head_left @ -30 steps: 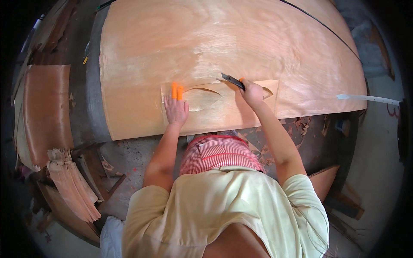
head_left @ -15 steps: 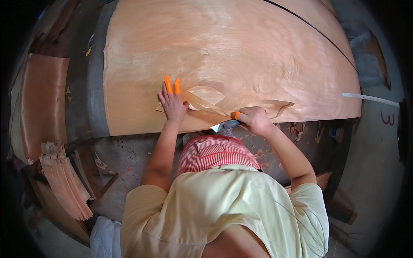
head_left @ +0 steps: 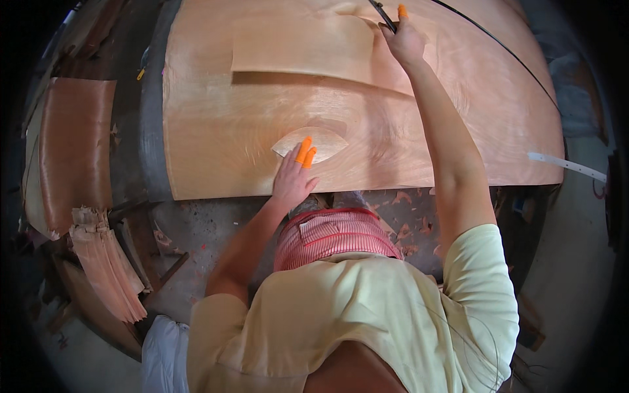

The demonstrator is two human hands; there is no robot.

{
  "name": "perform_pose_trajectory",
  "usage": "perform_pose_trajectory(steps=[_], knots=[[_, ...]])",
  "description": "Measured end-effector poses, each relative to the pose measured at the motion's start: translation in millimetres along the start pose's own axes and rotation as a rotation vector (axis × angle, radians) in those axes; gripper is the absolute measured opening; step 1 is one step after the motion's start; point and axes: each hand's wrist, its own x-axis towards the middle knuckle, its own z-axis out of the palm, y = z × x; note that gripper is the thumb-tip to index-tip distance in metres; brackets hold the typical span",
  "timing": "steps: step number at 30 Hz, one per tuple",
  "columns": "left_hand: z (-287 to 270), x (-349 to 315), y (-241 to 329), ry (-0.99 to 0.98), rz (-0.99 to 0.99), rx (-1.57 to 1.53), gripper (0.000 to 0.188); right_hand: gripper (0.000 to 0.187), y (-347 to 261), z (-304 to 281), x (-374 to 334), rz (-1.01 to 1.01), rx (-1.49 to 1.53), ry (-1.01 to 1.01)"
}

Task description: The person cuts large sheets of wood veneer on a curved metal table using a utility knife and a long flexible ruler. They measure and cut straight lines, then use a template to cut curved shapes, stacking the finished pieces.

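A broad sheet of pale wood veneer (head_left: 223,124) lies before me. My left hand (head_left: 295,177) rests on it with fingers apart, two of them in orange finger cots. Its fingertips touch a pale lens-shaped veneer patch (head_left: 327,144). My right hand (head_left: 405,44) is stretched toward the far side, closed on a knife (head_left: 382,16) with a dark handle; an orange cot covers one finger. Beside that hand, a loose rectangular veneer piece (head_left: 301,49) stands partly off the sheet, casting a shadow. Whether the right hand also grips this piece I cannot tell.
A dark cord (head_left: 495,49) crosses the far right of the sheet. A white strip (head_left: 567,165) projects past its right edge. At left are a brown veneer sheet (head_left: 77,144) and a stack of veneer strips (head_left: 108,262). Veneer scraps (head_left: 406,229) litter the floor below.
My right hand has gone from the near edge to the far side with the knife. My left hand has shifted right onto the patch. The loose veneer piece now shows at the far side.
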Motion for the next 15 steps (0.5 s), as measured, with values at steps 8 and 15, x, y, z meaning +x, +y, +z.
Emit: perform_pose_trajectory(steps=[8,15], knots=[[38,-2,-9,-0.1,-0.017,0.073,0.067,0.019,108,-19,-203,0.072,0.259,-0.439],[34,-2,-7,-0.144,-0.038,0.064,0.068,0.034,175,-155,-550,1.324,0.192,-0.875]])
